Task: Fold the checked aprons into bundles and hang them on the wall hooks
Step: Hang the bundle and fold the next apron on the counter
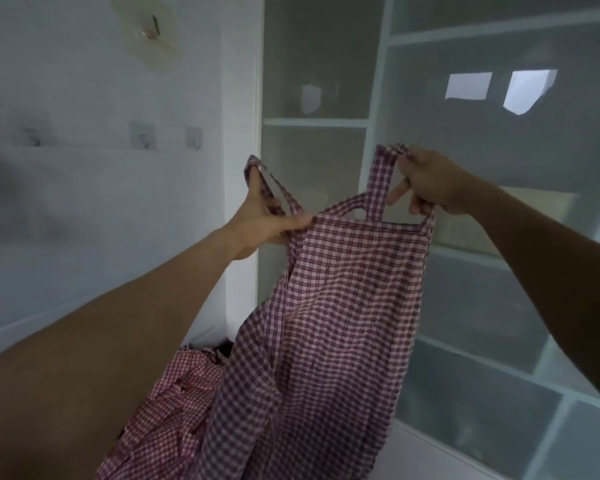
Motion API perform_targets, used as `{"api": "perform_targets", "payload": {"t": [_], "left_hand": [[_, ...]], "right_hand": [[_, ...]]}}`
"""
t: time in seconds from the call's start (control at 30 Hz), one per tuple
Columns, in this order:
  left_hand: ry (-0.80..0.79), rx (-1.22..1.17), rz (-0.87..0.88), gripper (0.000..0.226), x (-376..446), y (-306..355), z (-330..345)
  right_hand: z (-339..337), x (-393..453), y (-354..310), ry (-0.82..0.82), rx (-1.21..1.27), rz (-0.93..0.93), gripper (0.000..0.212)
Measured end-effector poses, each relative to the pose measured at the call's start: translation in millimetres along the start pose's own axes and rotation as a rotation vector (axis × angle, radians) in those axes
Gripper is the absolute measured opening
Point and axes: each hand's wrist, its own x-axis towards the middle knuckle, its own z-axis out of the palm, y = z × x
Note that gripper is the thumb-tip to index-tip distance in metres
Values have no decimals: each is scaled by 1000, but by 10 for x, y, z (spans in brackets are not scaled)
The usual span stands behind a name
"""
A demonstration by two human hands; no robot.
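Observation:
A dark red and white checked apron [343, 299] hangs full length in front of me, held up by its top corners. My left hand [264, 220] pinches the top left corner, and one finger passes through a strap loop. At the top right, my right hand [426, 181] grips the other strap and corner. A second, brighter red checked apron [174, 400] lies crumpled below at the bottom left. Three small wall hooks [142, 135] sit in a row on the white wall to the left, all bare.
A frosted glass partition with white frames [378, 126] fills the right half, directly behind the held apron. A round pale fixture [146, 29] is stuck high on the left wall. A white ledge [32, 317] runs along the left wall.

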Motion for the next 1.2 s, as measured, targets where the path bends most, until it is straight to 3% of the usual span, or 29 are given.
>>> {"api": "perform_targets", "payload": {"t": [0.07, 0.17, 0.3, 0.33, 0.43, 0.5, 0.57, 0.67, 0.73, 0.8, 0.9, 1.03, 1.1, 1.2], "left_hand": [[-19, 19, 1, 139, 13, -45, 282], [135, 79, 117, 131, 77, -149, 538], [403, 404, 242, 102, 58, -209, 648], [451, 506, 263, 97, 43, -208, 637], [522, 757, 295, 92, 1, -204, 489], [524, 822, 314, 88, -24, -228, 356], [414, 646, 255, 84, -56, -204, 265], [215, 155, 14, 97, -156, -138, 181], [157, 131, -22, 101, -207, -94, 87], [132, 275, 23, 99, -249, -52, -20], [69, 583, 101, 96, -304, 66, -104], [32, 912, 122, 98, -317, 171, -82], [31, 868, 103, 106, -323, 152, -124], [-7, 623, 58, 120, -322, 111, -219]], "right_hand": [[-82, -14, 178, -65, 3, 27, 29], [-145, -38, 430, -117, 55, 34, 33], [-134, 0, 798, 29, 71, -40, 36], [-128, -11, 879, 42, 165, -51, 36], [-96, -110, 963, -104, 770, 37, 46], [-33, -164, 1002, -192, 968, 68, 34], [12, -209, 967, -260, 978, 64, 27], [-27, -191, 881, -416, 1046, 54, 23], [-68, -136, 863, -524, 803, -22, 16], [-34, -74, 885, -492, 339, -107, 34], [131, -134, 802, -549, 229, -51, 76], [433, -186, 721, -491, -250, -80, 136], [597, -189, 683, -464, -351, -106, 139], [784, -245, 616, -512, -299, -125, 132]]}}
